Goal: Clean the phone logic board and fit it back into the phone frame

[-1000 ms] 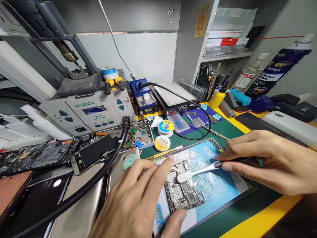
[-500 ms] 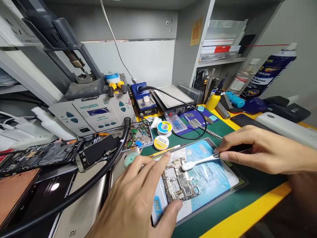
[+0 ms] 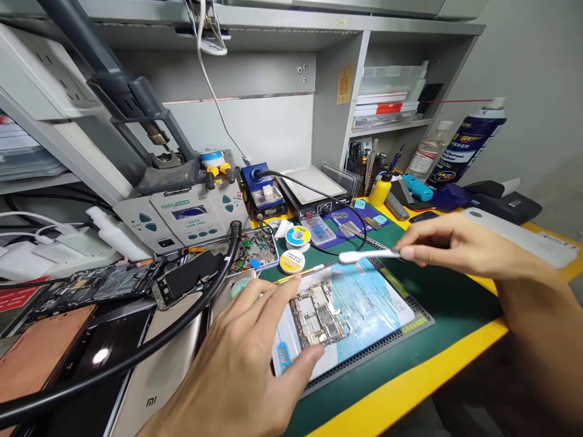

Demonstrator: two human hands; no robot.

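A bare circuit board (image 3: 319, 314) lies flat; white brush (image 3: 364, 256) is raised above it.

Left hand (image 3: 241, 370) pins the circuit board (image 3: 319, 312) on the mat (image 3: 387, 303); right hand (image 3: 449, 246) holds a white brush (image 3: 364, 256) above the mat's far edge.

Open green mat (image 3: 437, 291) lies right of the blue pad (image 3: 364, 303) — free room there. Behind the pad, solder spools (image 3: 294, 250), a looping black cable (image 3: 346, 209) and tweezers (image 3: 382, 244) crowd the way. Left is blocked — a thick hose (image 3: 182, 331), phones (image 3: 150, 376) and the rework station (image 3: 186, 209).
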